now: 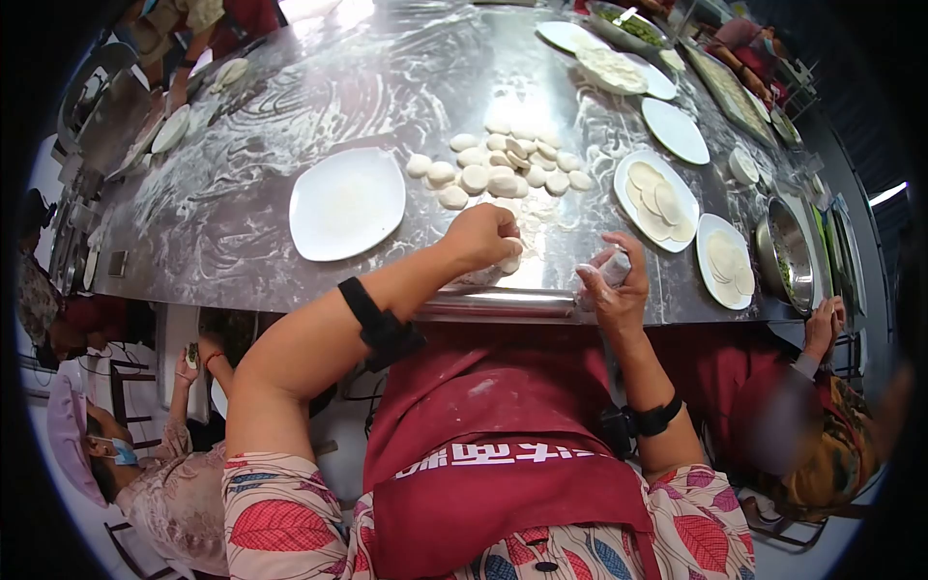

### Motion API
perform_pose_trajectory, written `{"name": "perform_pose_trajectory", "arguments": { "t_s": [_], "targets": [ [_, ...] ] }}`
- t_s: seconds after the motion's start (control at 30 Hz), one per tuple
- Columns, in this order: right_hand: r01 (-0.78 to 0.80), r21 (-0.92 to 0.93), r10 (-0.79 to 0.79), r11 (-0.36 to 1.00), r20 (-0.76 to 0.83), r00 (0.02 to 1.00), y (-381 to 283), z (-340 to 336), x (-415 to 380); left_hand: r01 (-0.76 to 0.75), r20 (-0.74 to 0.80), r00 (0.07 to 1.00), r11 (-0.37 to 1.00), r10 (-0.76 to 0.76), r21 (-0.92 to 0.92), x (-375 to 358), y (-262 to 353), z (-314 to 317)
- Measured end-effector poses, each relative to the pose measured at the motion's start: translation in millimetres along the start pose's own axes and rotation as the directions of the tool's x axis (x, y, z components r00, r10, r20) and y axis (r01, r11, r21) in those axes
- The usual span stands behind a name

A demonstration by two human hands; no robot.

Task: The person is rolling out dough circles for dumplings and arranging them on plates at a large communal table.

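Note:
My left hand (pixel 483 240) reaches over the floured steel table (pixel 261 164), its fingers closed on a small dough disc (pixel 510 255) near the front edge. Beyond it lies a cluster of flattened dough pieces (pixel 503 181), some overlapping. Flour-dusted, my right hand (pixel 617 285) is curled around something pale and rounded that I cannot make out. Between the hands, a shiny metal cylinder (pixel 503 304) runs along the front edge. To the right of the dough pieces stands a white plate (pixel 628 166) with thin round wrappers (pixel 657 201) on it.
A square white plate (pixel 348 205) is on the left. On the right are another plate of wrappers (pixel 729 266), a bare oval plate (pixel 676 132) and a steel bowl (pixel 785 256) with green filling. Co-workers sit close by on the left (pixel 145 464) and right (pixel 802 425).

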State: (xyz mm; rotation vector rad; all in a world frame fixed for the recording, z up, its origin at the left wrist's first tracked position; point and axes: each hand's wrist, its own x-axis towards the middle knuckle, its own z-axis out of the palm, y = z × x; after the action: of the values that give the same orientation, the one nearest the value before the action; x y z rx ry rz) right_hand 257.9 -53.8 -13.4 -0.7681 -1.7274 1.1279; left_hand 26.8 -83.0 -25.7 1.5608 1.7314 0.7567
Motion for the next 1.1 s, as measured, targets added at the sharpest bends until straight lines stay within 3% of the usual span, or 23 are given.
{"name": "perform_pose_trajectory", "arguments": {
  "t_s": [0.1, 0.33, 0.5, 0.63, 0.73, 0.83, 0.97, 1.1],
  "targets": [
    [0.064, -0.028, -0.065, 0.998, -0.046, 0.997, 3.7, 3.9, 1.9, 0.053, -0.030, 0.998, 0.998, -0.052, 0.046, -0.7, 0.5, -1.5],
    [0.049, -0.070, -0.052, 0.996, -0.031, 0.998, 24.6, 15.9, 41.0, 0.062, -0.093, 0.994, 0.996, -0.057, 0.056, -8.9, 1.9, 3.5],
    [0.051, -0.050, -0.051, 0.997, 0.005, 0.999, 21.0, 19.6, 53.6, 0.090, -0.002, 0.996, 0.991, -0.090, 0.096, -10.7, 13.3, -3.4],
    [0.033, -0.062, -0.032, 0.998, 0.017, 0.999, 18.5, 12.8, 43.2, -0.057, 0.069, 0.997, 0.982, 0.046, 0.178, -3.9, 11.9, 1.6],
    [0.046, -0.092, -0.047, 0.995, -0.009, 0.999, 12.4, 3.7, 15.9, 0.001, -0.030, 1.000, 0.966, 0.007, 0.257, -3.4, 7.7, 5.4],
    [0.027, -0.030, -0.027, 0.999, -0.009, 1.000, 9.3, 1.3, 3.6, 0.103, -0.015, 0.994, 0.994, -0.104, -0.029, -8.7, -1.8, 5.8],
    [0.039, -0.105, -0.041, 0.994, -0.010, 0.999, 15.1, 13.7, 36.8, 0.063, -0.021, 0.998, 0.994, -0.061, 0.086, -15.4, 8.7, 2.0],
    [0.010, -0.020, -0.009, 1.000, 0.025, 1.000, 22.8, 22.5, 59.9, 0.022, 0.040, 0.999, 0.992, -0.027, 0.127, -4.2, 9.6, -5.4]
  ]
}}
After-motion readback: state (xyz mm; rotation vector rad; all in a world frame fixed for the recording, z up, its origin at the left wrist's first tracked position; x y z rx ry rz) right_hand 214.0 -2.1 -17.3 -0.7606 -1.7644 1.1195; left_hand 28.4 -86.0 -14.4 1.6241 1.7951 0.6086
